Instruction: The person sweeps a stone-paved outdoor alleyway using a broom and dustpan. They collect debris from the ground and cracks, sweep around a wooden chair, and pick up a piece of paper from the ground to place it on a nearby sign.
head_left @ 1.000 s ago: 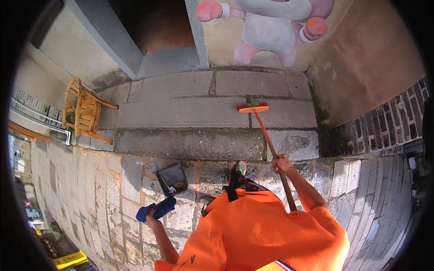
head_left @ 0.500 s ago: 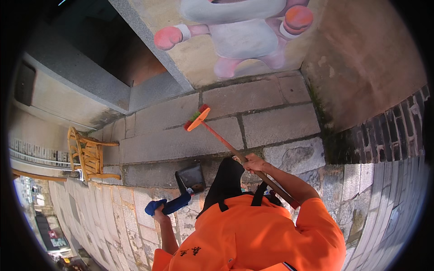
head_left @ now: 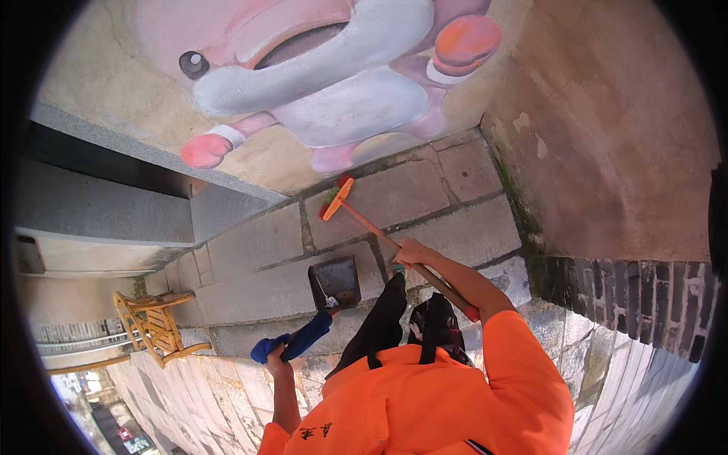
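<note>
Painted wall (head_left: 349,106) stands at half past eleven from us, with stone slabs (head_left: 262,235) below it. Our broom (head_left: 371,225) points to eleven o'clock, its head just short of the wall's foot, and our dustpan (head_left: 326,274) is over the slabs at half past ten – it already has some scraps (head_left: 331,301) in it, so we'd call the gathering partly done, though we cannot tell what remains. Our right arm (head_left: 478,284) reaches forward, right hand (head_left: 409,252) wrapped round the broom handle; at nine, our left hand (head_left: 278,360) clasps a blue, cloth-like wrap (head_left: 307,337).
</note>
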Action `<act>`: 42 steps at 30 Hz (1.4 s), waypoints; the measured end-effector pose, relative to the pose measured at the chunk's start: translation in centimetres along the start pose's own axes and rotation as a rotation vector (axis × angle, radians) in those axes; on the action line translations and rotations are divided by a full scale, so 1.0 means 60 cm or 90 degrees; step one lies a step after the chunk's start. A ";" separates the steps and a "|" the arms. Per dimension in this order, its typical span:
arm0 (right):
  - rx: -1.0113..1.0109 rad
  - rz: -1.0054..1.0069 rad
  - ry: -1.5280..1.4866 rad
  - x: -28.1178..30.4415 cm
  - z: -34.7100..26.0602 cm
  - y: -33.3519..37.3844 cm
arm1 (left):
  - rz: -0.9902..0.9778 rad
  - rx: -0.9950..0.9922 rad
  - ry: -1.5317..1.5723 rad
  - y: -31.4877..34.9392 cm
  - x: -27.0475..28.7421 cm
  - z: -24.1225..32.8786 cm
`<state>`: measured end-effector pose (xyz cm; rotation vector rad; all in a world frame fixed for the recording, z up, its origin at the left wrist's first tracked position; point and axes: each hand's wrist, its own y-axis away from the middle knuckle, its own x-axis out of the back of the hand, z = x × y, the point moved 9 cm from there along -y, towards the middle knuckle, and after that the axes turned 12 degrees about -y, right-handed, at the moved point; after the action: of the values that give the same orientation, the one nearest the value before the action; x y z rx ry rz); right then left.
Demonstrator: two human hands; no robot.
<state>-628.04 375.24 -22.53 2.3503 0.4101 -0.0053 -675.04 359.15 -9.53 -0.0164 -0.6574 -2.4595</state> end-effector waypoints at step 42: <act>0.041 0.249 -0.669 0.636 0.133 0.346 | -0.218 -0.012 -0.168 0.153 -0.725 0.092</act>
<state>-584.80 366.87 -18.96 2.0964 -0.5626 -1.0149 -634.77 378.65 -7.33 -0.2587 -0.8053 -2.8224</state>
